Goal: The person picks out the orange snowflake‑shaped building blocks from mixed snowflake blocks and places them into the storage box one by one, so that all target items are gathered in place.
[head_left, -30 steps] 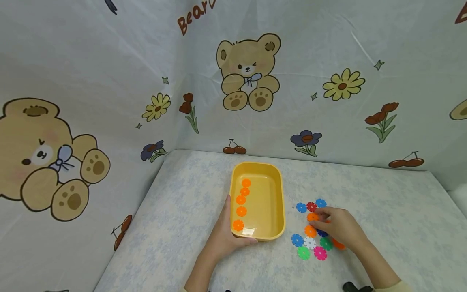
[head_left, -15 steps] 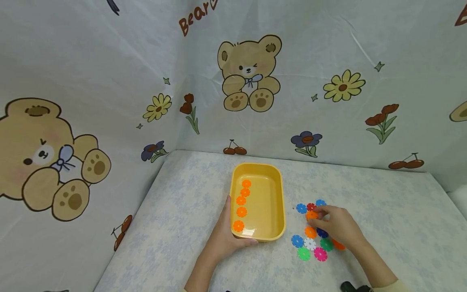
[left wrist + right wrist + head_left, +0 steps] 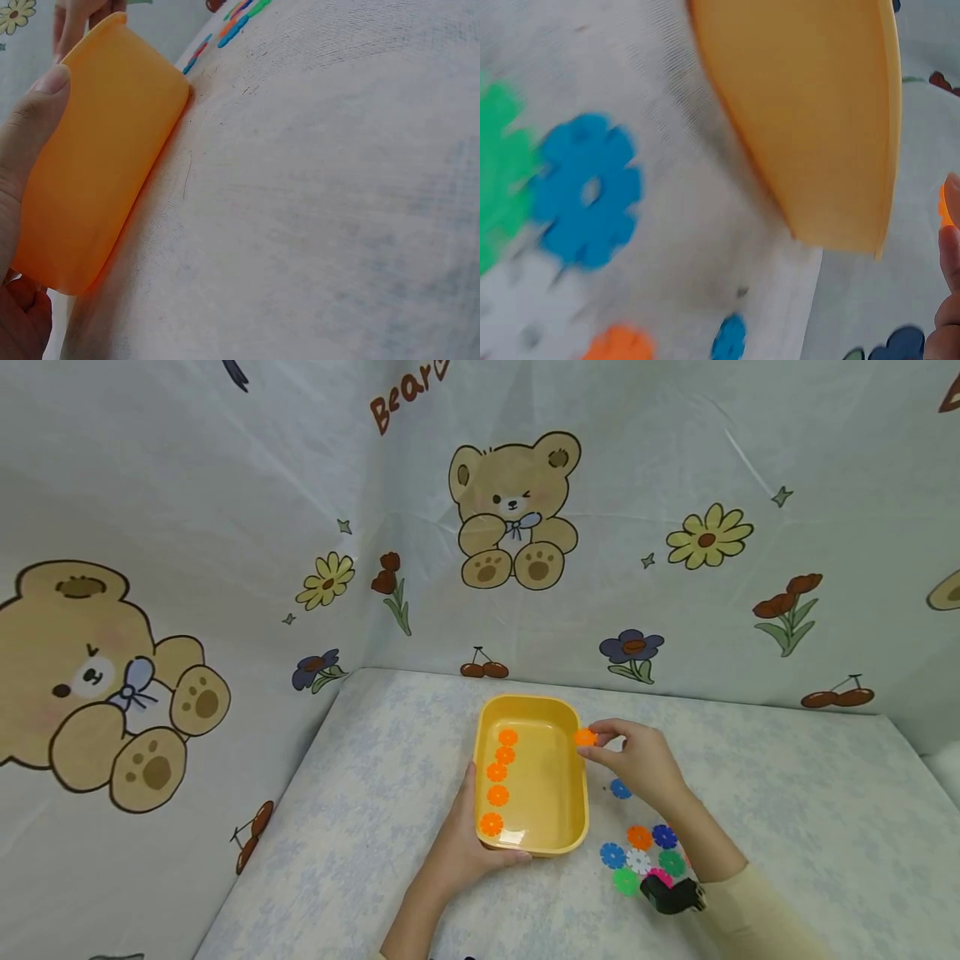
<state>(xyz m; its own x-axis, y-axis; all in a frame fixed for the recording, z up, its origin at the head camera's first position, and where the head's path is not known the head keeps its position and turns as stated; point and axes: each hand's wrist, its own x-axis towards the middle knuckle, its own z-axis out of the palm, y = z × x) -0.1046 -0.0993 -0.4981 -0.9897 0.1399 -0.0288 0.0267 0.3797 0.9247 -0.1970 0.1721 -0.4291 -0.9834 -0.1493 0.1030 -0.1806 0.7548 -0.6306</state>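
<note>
In the head view a yellow tray (image 3: 543,793) holds several orange discs (image 3: 497,795) in a column along its left side. The left hand (image 3: 459,852) grips the tray's near left corner, thumb along the front edge; the left wrist view shows its thumb against the tray wall (image 3: 105,150). Between thumb and finger the right hand (image 3: 637,760) pinches an orange disc (image 3: 585,737) at the tray's right rim. That disc (image 3: 944,206) shows partly at the right edge of the right wrist view.
Right of the tray lie loose discs: blue (image 3: 612,856), white (image 3: 638,861), green (image 3: 626,882), orange (image 3: 639,837) and others, some partly hidden by the right arm and a black wrist device (image 3: 671,896). A patterned cloth (image 3: 517,635) stands behind the table.
The right hand has moved from the loose discs up and left to the tray's right rim, carrying an orange disc. The left hand still grips the tray in the same place.
</note>
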